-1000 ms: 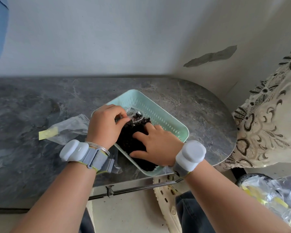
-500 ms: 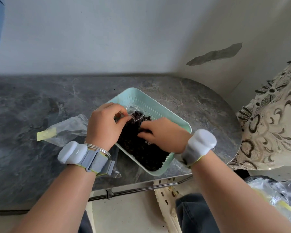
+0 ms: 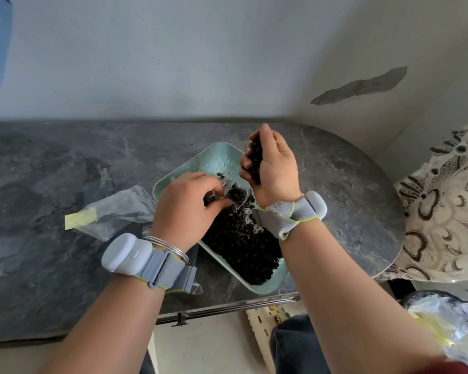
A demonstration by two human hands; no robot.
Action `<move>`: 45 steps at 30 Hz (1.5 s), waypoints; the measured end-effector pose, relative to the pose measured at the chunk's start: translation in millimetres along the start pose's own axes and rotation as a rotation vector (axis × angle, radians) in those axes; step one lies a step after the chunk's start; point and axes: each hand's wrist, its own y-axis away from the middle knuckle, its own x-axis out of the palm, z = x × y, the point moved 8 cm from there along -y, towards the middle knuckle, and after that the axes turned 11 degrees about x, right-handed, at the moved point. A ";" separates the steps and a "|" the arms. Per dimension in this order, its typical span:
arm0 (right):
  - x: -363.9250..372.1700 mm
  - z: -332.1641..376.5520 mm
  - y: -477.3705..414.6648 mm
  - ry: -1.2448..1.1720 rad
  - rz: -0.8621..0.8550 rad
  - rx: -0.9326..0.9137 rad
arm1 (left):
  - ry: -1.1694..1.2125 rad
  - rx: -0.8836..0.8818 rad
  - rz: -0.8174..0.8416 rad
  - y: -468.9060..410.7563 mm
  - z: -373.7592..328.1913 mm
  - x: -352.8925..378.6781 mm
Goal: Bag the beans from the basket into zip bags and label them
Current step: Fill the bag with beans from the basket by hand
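- The right hand [image 3: 274, 166] cups a handful of beans [image 3: 255, 157], raised above the basket's [image 3: 268, 288] far end.
- The left hand [image 3: 184, 209] pinches the zip bag [image 3: 237, 197] open over the basket.
- Tip the palm slowly, close over the bag's mouth, so strays probably fall back into the basket.

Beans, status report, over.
Left hand pinches the zip bag open over the basket. Right hand raised, cupping beans above it. Spare bag with yellow strip lies left, clear of both.
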 end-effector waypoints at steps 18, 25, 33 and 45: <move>6.5 -5.5 2.3 -0.167 0.067 0.007 | -0.003 -0.032 0.010 1.1 3.1 1.1; 11.0 -1.8 7.6 -0.139 0.139 -0.022 | 0.048 -0.069 -0.036 1.1 3.1 -3.2; 13.3 11.6 14.8 -0.195 0.194 -0.046 | 0.133 -0.024 -0.175 -3.1 -7.8 -16.4; -21.7 2.8 2.5 0.247 -0.083 0.185 | 0.152 0.057 -0.396 -2.9 -9.0 -39.2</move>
